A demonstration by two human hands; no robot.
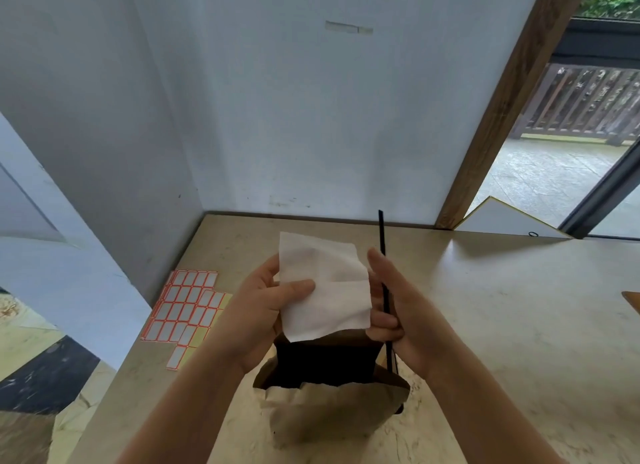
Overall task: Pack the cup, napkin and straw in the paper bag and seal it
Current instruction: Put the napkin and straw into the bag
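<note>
I see both hands raised over the open mouth of the brown paper bag (332,415), which stands upright on the pale table (502,325) at about six o'clock in my view. My left hand (266,300) is closed on the white napkin (323,292): the thumb presses across its front face and the fingers lie behind it. The napkin hangs flat and unfolded, its lower corner dipping just over the dark opening of the bag. My right hand (398,311) sits at three o'clock from the napkin, fingers curled around the thin black straw (383,273). The straw stands nearly upright, its top end poking up toward twelve o'clock above the fingers, its lower end running down past the palm to the right rim of the bag; whether the tip is already inside I cannot tell, as the rim hides it. The bag's interior is too dark for me to make out any cup. At nine o'clock from the hands, near the table's left edge, lie sheets of red-bordered labels (187,304). At one o'clock a white board (505,221) leans by the wooden post (502,106).
</note>
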